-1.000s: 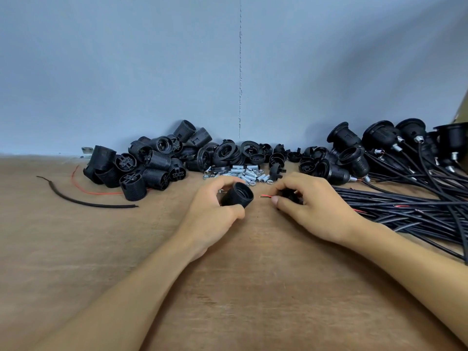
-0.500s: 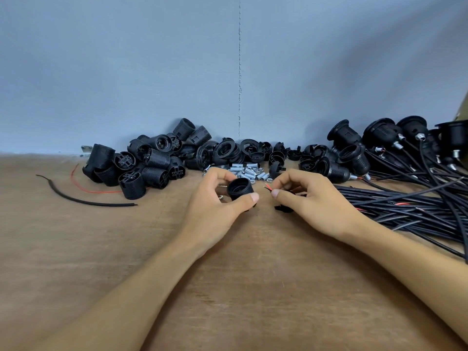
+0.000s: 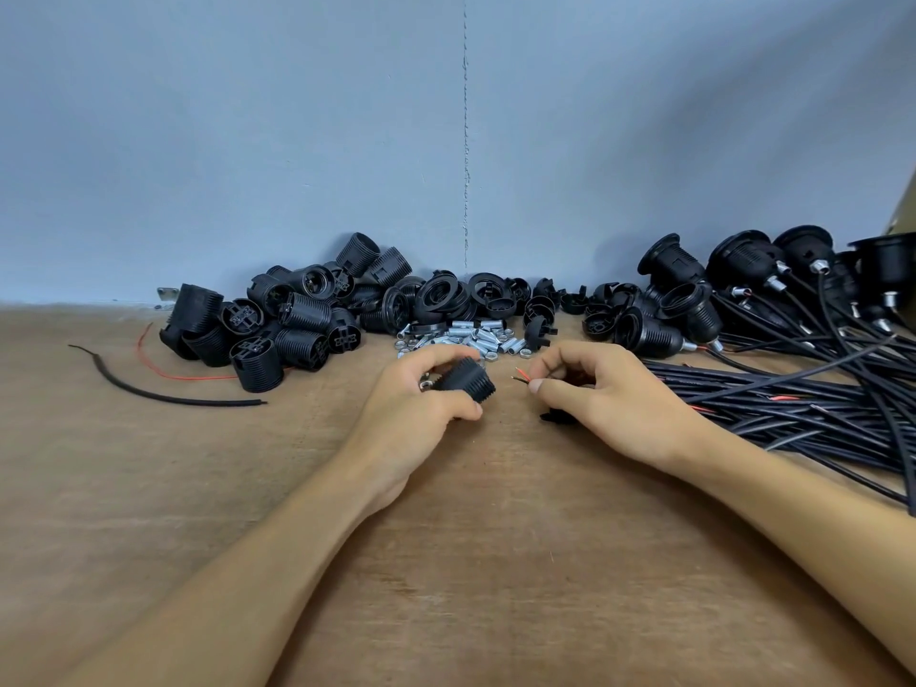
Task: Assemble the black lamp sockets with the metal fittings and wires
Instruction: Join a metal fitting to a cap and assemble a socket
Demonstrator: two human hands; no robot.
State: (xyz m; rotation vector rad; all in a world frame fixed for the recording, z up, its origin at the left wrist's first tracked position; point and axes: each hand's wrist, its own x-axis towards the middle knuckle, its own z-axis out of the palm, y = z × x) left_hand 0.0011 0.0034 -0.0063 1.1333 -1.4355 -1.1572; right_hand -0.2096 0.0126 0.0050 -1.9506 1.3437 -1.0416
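A black lamp socket (image 3: 470, 381), ribbed on its side, sits just above the table (image 3: 495, 562) near its middle, gripped in the left hand (image 3: 416, 404), whose fingers (image 3: 441, 354) curl over it with the thumb under. Just beside it, not touching, the right hand (image 3: 600, 396) pinches a wire end (image 3: 521, 376) with red and black cores between thumb and forefinger. A small black part (image 3: 557, 418) lies under that hand. Behind are metal fittings (image 3: 476, 339), loose socket bodies (image 3: 282, 319), black rings (image 3: 461, 295), wired sockets (image 3: 733, 280) and a wire bundle (image 3: 803, 404).
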